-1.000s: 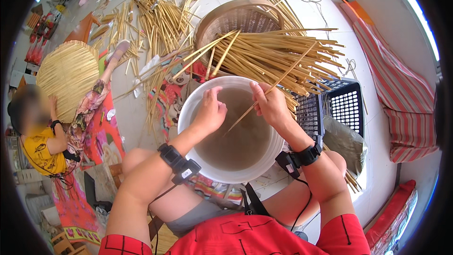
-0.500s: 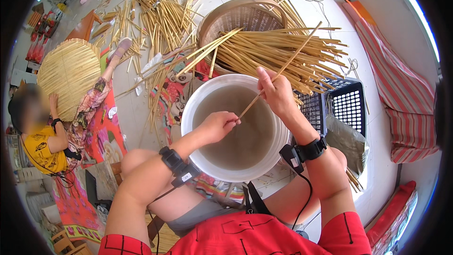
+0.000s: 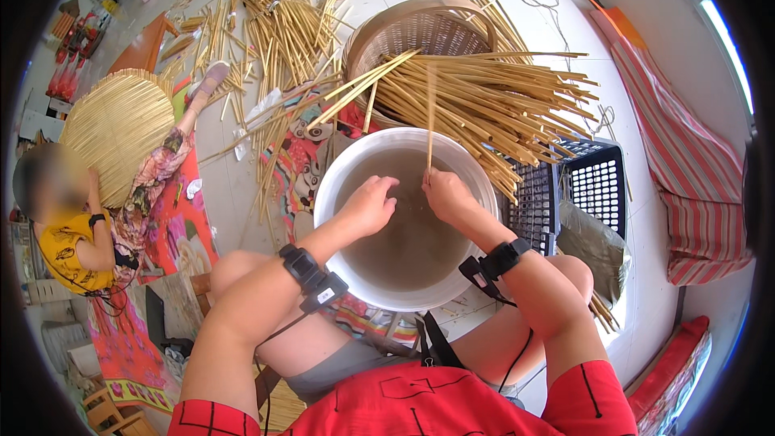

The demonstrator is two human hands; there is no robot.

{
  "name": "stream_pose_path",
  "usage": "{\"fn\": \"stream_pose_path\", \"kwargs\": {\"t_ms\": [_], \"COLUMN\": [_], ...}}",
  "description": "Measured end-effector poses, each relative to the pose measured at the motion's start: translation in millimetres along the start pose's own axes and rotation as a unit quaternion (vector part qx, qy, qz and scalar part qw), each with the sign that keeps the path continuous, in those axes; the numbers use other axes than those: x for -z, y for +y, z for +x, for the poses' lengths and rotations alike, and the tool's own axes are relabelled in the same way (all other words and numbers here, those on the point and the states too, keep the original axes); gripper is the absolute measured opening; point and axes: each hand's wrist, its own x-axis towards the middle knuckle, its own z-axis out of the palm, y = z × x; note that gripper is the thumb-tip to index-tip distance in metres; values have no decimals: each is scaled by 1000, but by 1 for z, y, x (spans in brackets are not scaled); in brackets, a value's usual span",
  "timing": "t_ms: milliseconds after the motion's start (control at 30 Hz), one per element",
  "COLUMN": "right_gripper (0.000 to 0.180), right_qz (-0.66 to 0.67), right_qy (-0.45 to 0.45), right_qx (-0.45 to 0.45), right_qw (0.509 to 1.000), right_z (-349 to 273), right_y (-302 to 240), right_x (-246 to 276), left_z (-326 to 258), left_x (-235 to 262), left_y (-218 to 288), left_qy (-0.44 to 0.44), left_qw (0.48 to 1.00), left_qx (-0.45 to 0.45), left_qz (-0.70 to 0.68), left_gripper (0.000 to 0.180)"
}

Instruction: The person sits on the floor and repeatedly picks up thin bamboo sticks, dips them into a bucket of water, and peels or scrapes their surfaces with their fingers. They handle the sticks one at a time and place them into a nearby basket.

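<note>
Item: stalk [image 3: 431,117], 1, thin, straight, straw-yellow. Location: pinched in the fingers of the right hand [image 3: 448,198], rising from the fingertips away from the body, across the far rim of the bucket; far end blurred, seen against the stalk heap. Whether any length runs on below the grip cannot be told.

Hands: 2, apart, both over the bucket. Right: clamped on the stalk. Left hand [image 3: 370,206]: to the left of the stalk and clear of it, fingers partly bent, thumb parted from them, nothing seen in its grip. Each wrist wears 1 black band.

Bucket [image 3: 326,194]: 1, white, round, between the knees, holding murky grey-brown liquid [image 3: 404,250].

Basket [image 3: 404,36]: 1, woven, with an arched handle, just beyond the bucket. Stalk heap [image 3: 492,97]: many pieces, lying across the basket and reaching out to the right.

Crate [image 3: 597,186]: 1, dark, perforated, right of the bucket; grey bag [image 3: 593,242] at its near side.

Loose stalks [image 3: 274,32]: many, on the floor, far left of the basket.

Co-worker [image 3: 77,246]: 1, seated at left, yellow top, touching a round slatted mat [image 3: 121,125].
</note>
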Motion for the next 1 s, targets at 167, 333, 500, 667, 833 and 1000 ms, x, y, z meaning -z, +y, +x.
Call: {"fn": "stream_pose_path", "kwargs": {"t_ms": [167, 333, 500, 667, 833, 1000], "right_gripper": [17, 17, 22, 25, 27, 29], "right_qz": [175, 345, 391, 389, 402, 447], "right_qy": [-56, -70, -16, 123, 189, 179], "right_qx": [5, 54, 41, 26, -36, -69], "right_qw": [983, 935, 919, 913, 895, 874], "right_z": [7, 15, 15, 20, 21, 18], "right_y": [-1, -27, -31, -27, -19, -24], "right_x": [14, 72, 90, 104, 116, 113], "left_z": [2, 7, -5, -17, -21, -25], "left_x": [1, 13, 15, 6, 16, 22], "left_y": [-8, 5, 20, 14, 26, 25], "left_qy": [13, -36, -116, -168, -228, -249], "left_qw": [999, 978, 955, 950, 870, 811], "left_qx": [-39, 11, 15, -5, 78, 101], "left_qz": [-31, -204, -272, -264, -429, -519], "left_gripper": [29, 26, 25, 26, 23, 18]}}
